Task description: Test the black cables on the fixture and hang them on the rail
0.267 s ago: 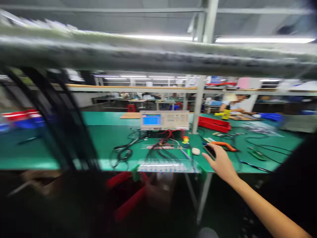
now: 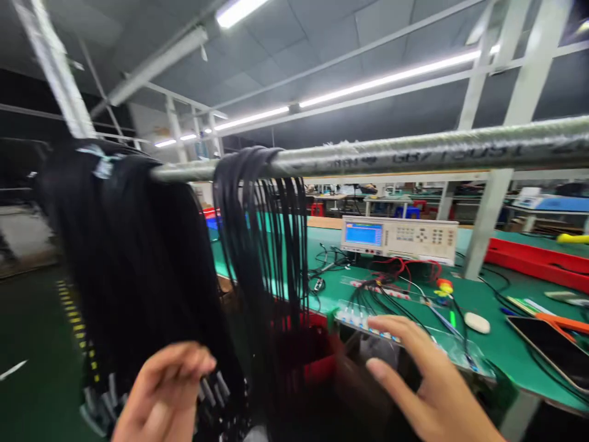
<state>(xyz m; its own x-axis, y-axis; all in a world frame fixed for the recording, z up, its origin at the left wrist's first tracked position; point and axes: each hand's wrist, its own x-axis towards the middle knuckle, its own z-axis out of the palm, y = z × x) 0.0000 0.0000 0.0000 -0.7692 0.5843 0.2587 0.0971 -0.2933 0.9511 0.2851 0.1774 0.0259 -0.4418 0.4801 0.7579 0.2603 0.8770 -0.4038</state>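
Observation:
My left hand is low in the head view, in front of a thick bundle of black cables with grey ends. Its fingers are loosely curled, the thumb lies apart below them, and nothing shows in it. Open and bare, my right hand reaches in from the lower right, thumb and fingers spread. It is in front of the edge of the green bench, near a clear strip with blue-tipped connectors. A thinner bunch of black cables hangs between the hands.
A metal rail crosses the view and carries the cables. On the bench stand a meter with a blue screen, a phone, a white oval object and a long red tray. A red container is under the bench.
The view has swung left and nearer, bringing the hanging cables into full sight. My left hand has come into view. My right hand has left the area by the phone.

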